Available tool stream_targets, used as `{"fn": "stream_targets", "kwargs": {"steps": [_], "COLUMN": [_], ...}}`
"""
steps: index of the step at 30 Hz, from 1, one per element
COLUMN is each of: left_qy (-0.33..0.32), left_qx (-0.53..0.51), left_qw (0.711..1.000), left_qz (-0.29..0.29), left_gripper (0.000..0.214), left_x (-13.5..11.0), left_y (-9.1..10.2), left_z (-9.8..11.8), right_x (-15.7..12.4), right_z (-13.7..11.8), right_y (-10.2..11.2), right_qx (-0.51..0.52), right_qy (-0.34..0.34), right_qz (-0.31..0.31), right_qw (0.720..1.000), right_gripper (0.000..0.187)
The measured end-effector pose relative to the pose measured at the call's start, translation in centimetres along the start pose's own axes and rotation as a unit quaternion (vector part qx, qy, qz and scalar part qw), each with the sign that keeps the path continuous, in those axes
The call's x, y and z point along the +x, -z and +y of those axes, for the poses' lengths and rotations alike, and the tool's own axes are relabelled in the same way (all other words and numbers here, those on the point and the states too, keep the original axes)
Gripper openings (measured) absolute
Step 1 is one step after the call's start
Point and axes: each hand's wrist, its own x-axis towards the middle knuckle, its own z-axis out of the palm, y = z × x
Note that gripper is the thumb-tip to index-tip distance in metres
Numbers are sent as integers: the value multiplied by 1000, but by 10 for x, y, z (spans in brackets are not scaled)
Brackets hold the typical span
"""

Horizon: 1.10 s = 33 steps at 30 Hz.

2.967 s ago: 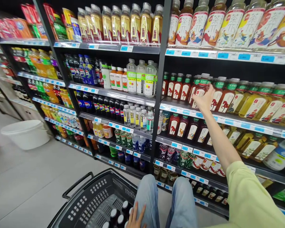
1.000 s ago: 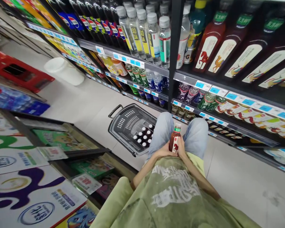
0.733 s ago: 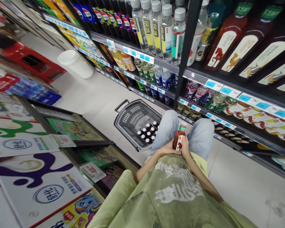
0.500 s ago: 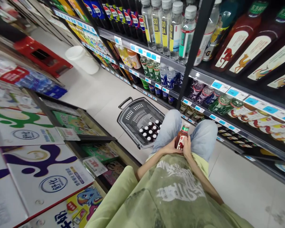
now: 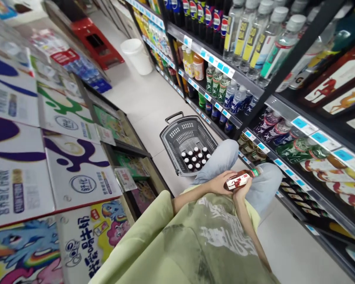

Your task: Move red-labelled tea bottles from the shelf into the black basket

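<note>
Bottle [image 5: 239,180], reddish-brown with a white label and a green neck band, lies tipped over in both hands above the person's lap. Its long axis runs across the body, slightly aslant: the base sits on the person's left, while the capped end points to the right and a little forward, over the right knee [image 5: 270,179]. The label faces up toward the head camera. The left hand [image 5: 221,183] grasps it at the base end; the right hand [image 5: 242,191] grips it nearer the shoulder, from the side closest to the body. On the floor, just beside the left knee [image 5: 226,153], stands a dark basket [image 5: 182,134] holding white-capped bottles [image 5: 194,159], upright, caps upward. Drink shelves [image 5: 177,32] rise beyond the knees.
</note>
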Motion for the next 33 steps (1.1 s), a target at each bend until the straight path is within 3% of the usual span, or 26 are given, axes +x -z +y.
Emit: {"fn": "stream_targets", "kwargs": {"steps": [4,11,18,21,25,29,33], "left_qy": [23,-22,-24,-11,30,89,103], "left_qx": [4,5,0,-5,-46,-86,-127], "left_qw": [1000,999,999,997,992,988,984], "left_qz": [17,45,49,73,112,96,69], "left_gripper": [102,98,100,103,102,102,99], "left_x": [-2,-3,-3,-4,-5,-5,-4], "left_y": [4,4,6,9,13,17,18], "left_z": [6,-2,-4,-3,-6,-10,-13], "right_x": [-4,-6,-4,-4,-6,-7,-4], "right_z": [-7,-7,-3,-2,-2,-2,3], "right_y": [-1,4,10,9,4,-1,-1], "right_qx": [75,44,45,71,88,70,60], "right_qy": [-41,-31,-1,-11,-33,-31,0], "right_qz": [43,-33,-60,-53,-91,-87,-88], "right_qw": [995,998,997,996,991,993,994], "right_gripper": [54,66,59,61,59,81,87]}}
